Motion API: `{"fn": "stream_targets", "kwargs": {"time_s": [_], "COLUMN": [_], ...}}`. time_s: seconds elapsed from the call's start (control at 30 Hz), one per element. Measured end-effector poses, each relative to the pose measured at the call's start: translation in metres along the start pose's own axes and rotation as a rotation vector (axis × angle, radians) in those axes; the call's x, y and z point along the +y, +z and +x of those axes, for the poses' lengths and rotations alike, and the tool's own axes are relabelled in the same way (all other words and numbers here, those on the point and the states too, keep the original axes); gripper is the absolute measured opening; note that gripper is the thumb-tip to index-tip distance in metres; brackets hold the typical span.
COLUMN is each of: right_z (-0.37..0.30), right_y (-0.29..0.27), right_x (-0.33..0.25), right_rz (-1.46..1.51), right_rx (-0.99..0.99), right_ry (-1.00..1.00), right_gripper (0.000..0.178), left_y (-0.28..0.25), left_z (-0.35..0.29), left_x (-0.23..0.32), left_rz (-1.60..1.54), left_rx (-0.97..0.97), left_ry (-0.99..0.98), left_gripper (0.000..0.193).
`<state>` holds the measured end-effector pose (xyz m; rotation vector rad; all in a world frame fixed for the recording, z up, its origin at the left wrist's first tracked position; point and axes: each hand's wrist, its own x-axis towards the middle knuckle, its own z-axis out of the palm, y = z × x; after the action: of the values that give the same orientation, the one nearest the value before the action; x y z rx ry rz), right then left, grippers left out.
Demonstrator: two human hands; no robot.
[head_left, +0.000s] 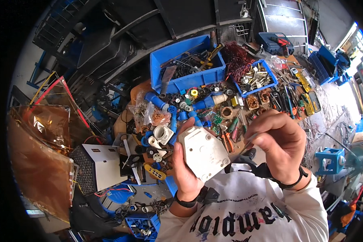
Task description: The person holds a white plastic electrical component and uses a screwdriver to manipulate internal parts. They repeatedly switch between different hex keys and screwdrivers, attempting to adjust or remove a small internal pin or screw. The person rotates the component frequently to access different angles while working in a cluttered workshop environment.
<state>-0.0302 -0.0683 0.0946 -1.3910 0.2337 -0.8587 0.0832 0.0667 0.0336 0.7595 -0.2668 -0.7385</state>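
Note:
My left hand (pixel 186 179) is wrapped round a white, angular flat plastic housing (pixel 203 151), with the thumb along its left edge. The housing has round recesses near its corners and is tilted with its broad face up. To the right of it, my right hand (pixel 284 145) is raised, thumb and forefinger pinched together on a thin metal strip (pixel 244 149). Its lower end points down toward the housing's right side, without clearly touching it. What kind of tool or part the strip is, I cannot make out. Both wrists wear dark bands.
A blue crate (pixel 187 82) of metal tools and a blue tray (pixel 259 82) of brass-coloured parts stand on the cluttered bench. Orange-handled pliers (pixel 227 142) lie behind the housing. White pipe fittings (pixel 163 134) are at the left, a blue stool (pixel 330 160) at the right.

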Motion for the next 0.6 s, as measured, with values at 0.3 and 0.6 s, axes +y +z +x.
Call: {"fn": "stream_targets", "kwargs": {"time_s": [0.3,0.6], "right_z": [-0.001,0.006], "right_y": [-0.001,-0.006], "right_x": [0.004,0.000], "right_rz": [-0.027,-0.155], "right_rx": [-0.227,-0.377], "right_ry": [-0.280,-0.327], "right_gripper": [0.015,0.019], "left_y": [0.011,0.010], "left_z": [-0.001,0.000], "left_x": [-0.004,-0.008], "left_rz": [-0.183,-0.117], "left_rx": [-0.130,-0.116], "left_ry": [-0.147,-0.096], "left_gripper": [0.061,0.061]}}
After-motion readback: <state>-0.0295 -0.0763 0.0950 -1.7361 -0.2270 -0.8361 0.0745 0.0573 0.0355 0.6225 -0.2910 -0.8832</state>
